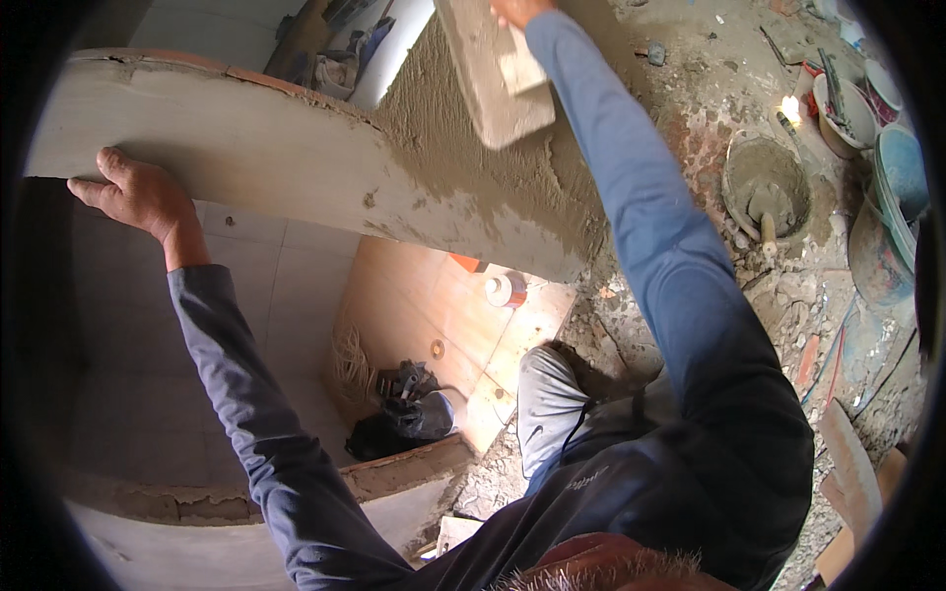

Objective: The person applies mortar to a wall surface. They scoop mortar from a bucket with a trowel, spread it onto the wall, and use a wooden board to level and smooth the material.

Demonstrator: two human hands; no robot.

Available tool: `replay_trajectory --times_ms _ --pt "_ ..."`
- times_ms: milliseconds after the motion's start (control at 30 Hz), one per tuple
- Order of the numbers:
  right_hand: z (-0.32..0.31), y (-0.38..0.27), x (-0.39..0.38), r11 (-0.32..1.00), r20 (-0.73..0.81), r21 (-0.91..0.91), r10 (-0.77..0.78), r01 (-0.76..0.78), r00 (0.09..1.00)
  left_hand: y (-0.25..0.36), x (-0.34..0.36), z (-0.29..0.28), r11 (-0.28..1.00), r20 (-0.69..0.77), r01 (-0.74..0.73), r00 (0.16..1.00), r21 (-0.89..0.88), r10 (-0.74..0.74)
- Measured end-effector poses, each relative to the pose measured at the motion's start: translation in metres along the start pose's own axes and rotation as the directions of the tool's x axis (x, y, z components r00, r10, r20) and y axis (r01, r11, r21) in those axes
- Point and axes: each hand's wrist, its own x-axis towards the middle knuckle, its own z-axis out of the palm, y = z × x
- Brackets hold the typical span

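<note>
My left hand [146, 197] lies with fingers spread against the smooth grey wall edge [266, 138] at the left; it holds nothing. At the top, my right hand [520, 10] is partly cut off by the frame. Its fingers are closed on the handle of a long, mortar-smeared plastering float [483, 74]. The float's lower end rests over, or just above, a patch of wet grey-brown plaster [434, 158]. That rough plaster spreads across the right part of the wall, while the stretch near my left hand looks smoother.
Rubble covers the ground at right, with a mortar pan [764, 187] holding a trowel, a white bucket [845, 116] of tools and a blue-green bucket [902, 177]. Below the wall are floor tiles [394, 295], a white container [505, 290], black bags [399, 426] and a low ledge [404, 473].
</note>
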Motion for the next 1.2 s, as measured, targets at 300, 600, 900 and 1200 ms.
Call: replay_trajectory --times_ms 300,600,900,1200 --pt "-0.019 0.028 -0.328 0.995 0.323 -0.09 0.076 -0.05 0.943 0.024 -0.008 0.009 0.999 -0.013 0.043 0.999 0.014 -0.042" --pt "-0.023 0.027 -0.166 0.995 0.16 -0.097 0.05 -0.035 0.986 0.001 0.007 0.002 0.999 -0.043 -0.023 0.999 -0.032 0.021" --pt "-0.018 0.032 0.035 0.977 0.023 0.066 0.201 -0.202 0.979 0.007 0.012 -0.011 0.997 -0.042 0.011 0.999 0.081 -0.008" --pt "-0.017 -0.002 -0.118 0.911 0.323 0.2 0.285 -0.359 0.902 0.015 0.001 0.0 0.992 -0.049 -0.017 0.999 0.123 0.023"
